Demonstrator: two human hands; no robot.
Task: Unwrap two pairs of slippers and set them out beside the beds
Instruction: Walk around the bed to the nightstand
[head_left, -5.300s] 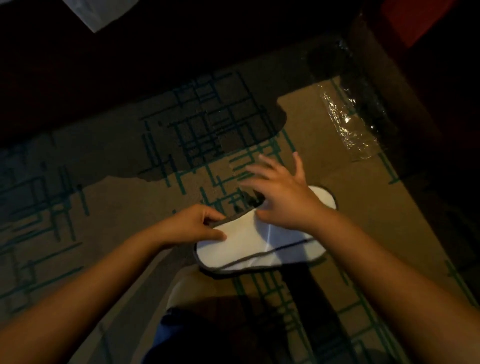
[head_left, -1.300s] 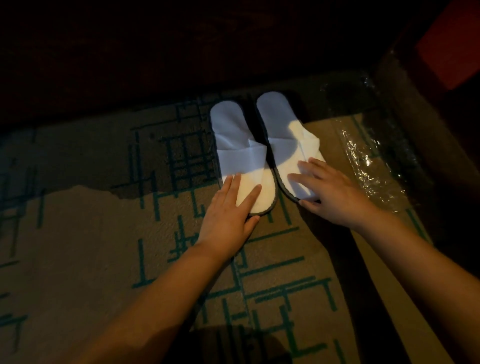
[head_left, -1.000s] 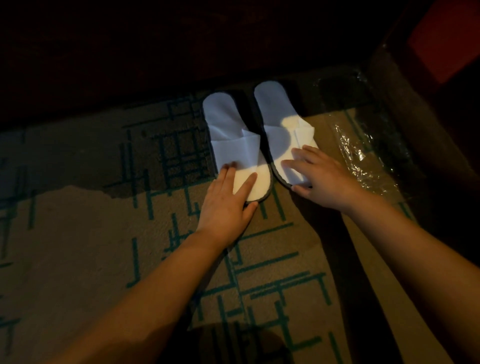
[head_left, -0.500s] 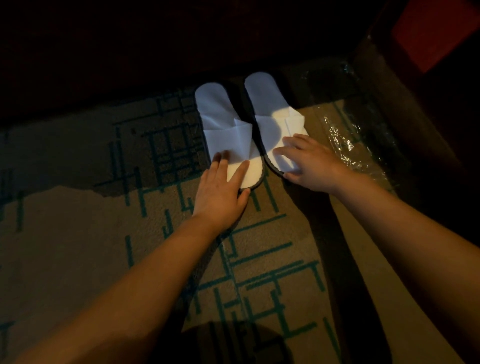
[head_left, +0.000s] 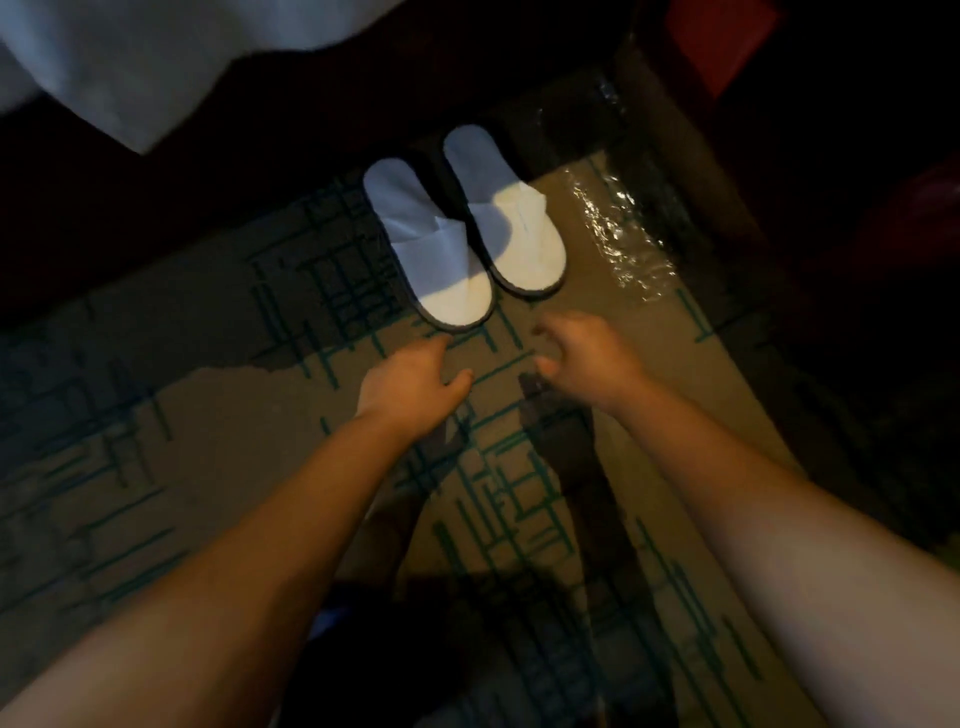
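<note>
Slippers, one pair: flat white disposable left slipper (head_left: 436, 254) and matching white right slipper (head_left: 511, 223), dark-edged, side by side on the tan carpet with teal line pattern (head_left: 156, 441), toes toward the dark bed base under white bedding (head_left: 119, 62). Crumpled clear plastic wrapper (head_left: 621, 234) just right of them. Left hand (head_left: 415, 384) and right hand (head_left: 582, 358): near the heels, apart from them, fingers loosely curled, grasping nothing. Step judged: this pair placed. Next move likely calls for collecting the wrapper or fetching the second pair, not in view.
</note>
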